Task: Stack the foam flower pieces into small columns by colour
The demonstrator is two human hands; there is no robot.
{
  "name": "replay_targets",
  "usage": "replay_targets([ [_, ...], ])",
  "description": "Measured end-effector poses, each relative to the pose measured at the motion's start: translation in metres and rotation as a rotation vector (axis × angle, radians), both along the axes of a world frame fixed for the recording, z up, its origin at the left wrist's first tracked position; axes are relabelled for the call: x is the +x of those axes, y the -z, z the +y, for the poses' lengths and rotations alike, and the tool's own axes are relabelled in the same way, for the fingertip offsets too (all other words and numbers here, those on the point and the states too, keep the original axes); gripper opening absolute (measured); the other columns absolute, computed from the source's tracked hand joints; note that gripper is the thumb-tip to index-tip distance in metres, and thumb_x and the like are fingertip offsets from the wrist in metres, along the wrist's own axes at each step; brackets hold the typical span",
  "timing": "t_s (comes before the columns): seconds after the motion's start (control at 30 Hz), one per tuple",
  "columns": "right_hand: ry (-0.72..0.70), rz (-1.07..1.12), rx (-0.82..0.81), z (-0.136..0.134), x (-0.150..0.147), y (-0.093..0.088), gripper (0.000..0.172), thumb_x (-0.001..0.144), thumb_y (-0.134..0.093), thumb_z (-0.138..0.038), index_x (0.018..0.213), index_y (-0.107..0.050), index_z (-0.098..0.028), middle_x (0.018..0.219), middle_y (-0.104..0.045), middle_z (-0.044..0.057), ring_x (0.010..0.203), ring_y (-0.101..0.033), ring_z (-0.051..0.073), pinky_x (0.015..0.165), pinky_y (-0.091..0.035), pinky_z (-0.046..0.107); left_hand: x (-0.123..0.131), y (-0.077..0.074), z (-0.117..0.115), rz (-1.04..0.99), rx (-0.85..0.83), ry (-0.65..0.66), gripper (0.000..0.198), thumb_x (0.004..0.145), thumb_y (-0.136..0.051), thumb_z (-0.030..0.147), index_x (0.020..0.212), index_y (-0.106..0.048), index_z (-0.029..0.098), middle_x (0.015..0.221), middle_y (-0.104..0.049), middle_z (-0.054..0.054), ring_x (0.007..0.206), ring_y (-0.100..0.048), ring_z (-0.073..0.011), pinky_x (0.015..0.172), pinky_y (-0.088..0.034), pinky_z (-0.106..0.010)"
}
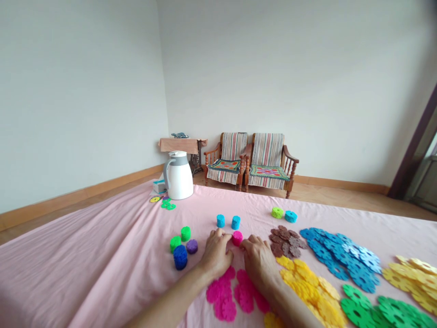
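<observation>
1. Pink stack (237,238) of notched discs stands on the pink cloth (112,255), between the two hands and just nearer than two light-blue stacks (236,222).
2. Left hand (217,253): at the stack's left side, index finger reaching to it, thumb spread away, gap between them. Can't confirm contact.
3. Right hand (258,258): fingers bent and bunched, tips at the stack's lower right edge. Can't tell whether they grip it.
4. Loose pink discs (225,303) lie flat below the hands, partly hidden by the right forearm.
5. Left of the left hand: two green stacks (185,233), a purple stack (192,246) and a taller dark-blue stack (180,257), grouped close.
6. Right of the right hand: brown discs (288,241), yellow pile (310,287), blue pile (341,255); farther right, pale-yellow pile (413,278) and green pile (396,312).
7. Far edge: lime stack (277,212) beside a blue stack (291,216); white jug (180,180) at left, small green pieces (168,204) near its base.
8. Beyond: two wooden armchairs (268,150) against the wall.
</observation>
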State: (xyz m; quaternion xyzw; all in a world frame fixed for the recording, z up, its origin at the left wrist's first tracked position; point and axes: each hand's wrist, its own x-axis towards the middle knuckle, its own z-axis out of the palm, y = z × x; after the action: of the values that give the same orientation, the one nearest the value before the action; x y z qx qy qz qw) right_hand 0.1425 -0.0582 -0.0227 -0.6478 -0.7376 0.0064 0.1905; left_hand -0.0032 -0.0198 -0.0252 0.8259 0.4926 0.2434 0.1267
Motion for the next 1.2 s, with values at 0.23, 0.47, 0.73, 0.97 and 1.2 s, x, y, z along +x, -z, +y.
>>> replay_targets([
  [0.23,0.0,-0.002,-0.012,0.001,0.0,-0.002,0.03,0.082,-0.037,-0.009,0.09,-0.064,-0.021,0.089,-0.061,0.005,0.084,-0.052,0.015,0.073,-0.029,0.025,-0.001,0.004,0.003,-0.063,0.017,0.007,0.037,0.066,-0.049,0.004,0.098,-0.059,0.019,0.104,-0.055,-0.006,0.104,-0.047,-0.0216,0.093,-0.035,-0.034],
  [0.47,0.003,-0.024,-0.041,0.001,0.009,-0.005,0.029,0.08,-0.041,-0.009,0.087,-0.066,-0.022,0.086,-0.061,0.005,0.085,-0.053,0.015,0.074,-0.028,0.026,-0.016,0.0,-0.018,-0.157,0.146,0.02,0.035,0.063,-0.044,-0.001,0.088,-0.056,0.02,0.092,-0.056,-0.004,0.095,-0.049,-0.0197,0.084,-0.038,-0.032],
  [0.73,-0.047,-0.044,-0.016,-0.001,0.01,-0.005,0.041,0.077,-0.04,-0.006,0.102,-0.064,-0.028,0.092,-0.06,0.004,0.088,-0.05,0.016,0.074,-0.025,0.028,-0.02,-0.007,-0.035,-0.065,0.1,-0.005,0.026,0.06,-0.039,-0.004,0.068,-0.05,0.019,0.077,-0.054,-0.001,0.081,-0.05,-0.0173,0.069,-0.038,-0.028],
  [0.97,-0.044,-0.059,-0.031,0.005,0.007,-0.001,0.042,0.08,-0.037,-0.008,0.106,-0.063,-0.028,0.094,-0.059,0.006,0.09,-0.05,0.017,0.076,-0.026,0.028,-0.021,-0.005,-0.031,-0.069,0.089,-0.023,0.026,0.061,-0.039,-0.003,0.068,-0.051,0.019,0.077,-0.055,-0.002,0.081,-0.051,-0.0172,0.069,-0.037,-0.027],
  [1.2,-0.085,-0.076,-0.031,0.013,0.0,-0.006,0.041,0.081,-0.034,-0.006,0.106,-0.062,-0.024,0.093,-0.058,0.007,0.089,-0.05,0.018,0.074,-0.029,0.027,-0.022,-0.002,-0.031,-0.09,0.094,-0.015,0.026,0.059,-0.039,-0.004,0.067,-0.05,0.019,0.077,-0.055,-0.002,0.081,-0.05,-0.0168,0.069,-0.036,-0.027],
])
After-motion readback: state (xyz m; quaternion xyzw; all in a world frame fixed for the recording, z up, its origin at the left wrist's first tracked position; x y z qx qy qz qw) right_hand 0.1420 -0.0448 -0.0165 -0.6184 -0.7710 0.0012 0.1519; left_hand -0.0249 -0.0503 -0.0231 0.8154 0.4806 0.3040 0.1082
